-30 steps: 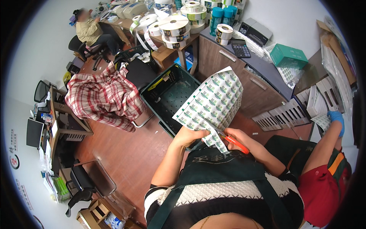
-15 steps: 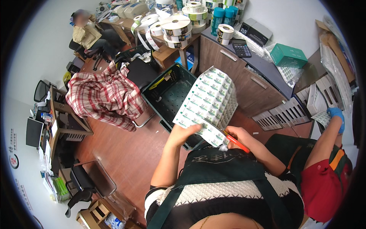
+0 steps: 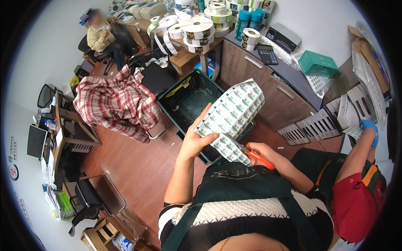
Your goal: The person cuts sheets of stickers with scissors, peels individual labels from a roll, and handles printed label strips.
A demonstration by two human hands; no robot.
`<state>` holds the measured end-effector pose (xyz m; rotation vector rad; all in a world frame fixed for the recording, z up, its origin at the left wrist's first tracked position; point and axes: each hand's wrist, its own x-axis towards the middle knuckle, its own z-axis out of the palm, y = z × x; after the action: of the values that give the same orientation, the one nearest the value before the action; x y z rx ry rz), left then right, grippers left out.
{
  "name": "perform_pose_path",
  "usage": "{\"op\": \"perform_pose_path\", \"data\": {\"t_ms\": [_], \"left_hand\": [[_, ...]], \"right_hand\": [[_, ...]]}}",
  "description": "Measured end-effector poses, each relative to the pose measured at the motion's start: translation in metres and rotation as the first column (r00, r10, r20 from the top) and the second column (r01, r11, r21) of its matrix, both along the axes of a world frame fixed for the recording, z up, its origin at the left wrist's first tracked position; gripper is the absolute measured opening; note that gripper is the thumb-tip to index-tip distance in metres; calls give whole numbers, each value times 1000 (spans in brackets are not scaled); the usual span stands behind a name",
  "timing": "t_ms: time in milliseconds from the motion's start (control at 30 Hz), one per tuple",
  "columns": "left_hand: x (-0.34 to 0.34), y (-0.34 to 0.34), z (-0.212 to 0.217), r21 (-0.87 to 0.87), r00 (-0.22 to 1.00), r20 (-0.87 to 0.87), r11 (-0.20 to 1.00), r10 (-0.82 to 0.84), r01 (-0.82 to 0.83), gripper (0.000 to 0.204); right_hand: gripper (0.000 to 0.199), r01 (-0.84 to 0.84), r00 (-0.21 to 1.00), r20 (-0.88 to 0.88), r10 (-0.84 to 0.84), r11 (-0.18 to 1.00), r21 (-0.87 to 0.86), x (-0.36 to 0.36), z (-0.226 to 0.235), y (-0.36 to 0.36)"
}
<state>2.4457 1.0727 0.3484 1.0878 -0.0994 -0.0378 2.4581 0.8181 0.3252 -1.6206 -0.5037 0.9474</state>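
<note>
My left hand (image 3: 196,138) is closed on the left edge of a long white sheet of labels (image 3: 238,104) printed with rows of small green-and-black marks. Its thumb presses on top while the fingers go behind. My right hand (image 3: 268,151) grips scissors (image 3: 260,160) by their orange-red handles. The blades point up and left into the sheet, at a slit that runs in from its right side. Below the slit, a strip of the sheet bends down toward my dark green apron (image 3: 243,180). The sheet's far part curls up over a dark green plastic crate (image 3: 188,98).
Right of the crate stands a wooden cabinet (image 3: 247,69) carrying a calculator (image 3: 267,54) and a green box (image 3: 317,63). Label rolls (image 3: 197,27) are stacked on a far table. A checked shirt (image 3: 117,104) covers a chair. Close at right, a co-worker's blue-gloved hand (image 3: 368,127) touches similar sheets.
The sheet has tilted and its far end has swung down and right. My left hand has turned, with fingers now showing behind the sheet. The scissors' blades sit slightly further left.
</note>
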Motion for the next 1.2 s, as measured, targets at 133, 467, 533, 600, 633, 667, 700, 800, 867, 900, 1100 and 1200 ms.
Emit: {"op": "perform_pose_path", "data": {"t_ms": [133,467,533,600,633,667,700,800,867,900,1100,1200], "left_hand": [[-2,-1,2,-19,1000,-5,1000,24,-24,87],[-5,-6,1,13,1000,21,1000,-23,23,87],[-5,-7,1,14,1000,3,1000,-27,27,90],[-6,-10,1,18,999,-27,999,-28,29,95],[-6,-10,0,28,999,-31,999,-35,36,95],[-6,-12,0,33,998,-32,998,-52,53,94],[-6,-13,0,38,997,-32,997,-69,70,94],[-6,-20,2,65,994,-24,992,-105,107,92],[-6,-22,1,99,992,-10,987,-122,123,93],[-7,-21,2,139,994,21,985,-106,102,94],[-1,12,12,421,952,271,907,-146,19,74],[4,18,40,717,928,206,693,-311,73,59]], "right_hand": [[43,52,996,-72,-52,999,11,-4,2,3],[52,76,992,-113,-59,984,161,-11,-5,9],[57,48,982,-185,-28,993,109,-8,2,8],[61,25,975,-222,-8,997,74,-7,6,7],[62,19,975,-223,-3,998,65,-6,6,7],[64,21,975,-221,-9,998,52,-7,8,6],[64,52,983,-178,-38,996,72,-9,9,7],[65,105,992,-88,-94,986,131,-11,7,12],[66,106,992,-78,-95,982,159,-8,5,13],[65,101,995,-43,-95,983,154,-6,5,13],[58,88,976,193,-97,995,57,4,-6,3],[56,69,975,208,-72,997,20,4,6,6]]}}
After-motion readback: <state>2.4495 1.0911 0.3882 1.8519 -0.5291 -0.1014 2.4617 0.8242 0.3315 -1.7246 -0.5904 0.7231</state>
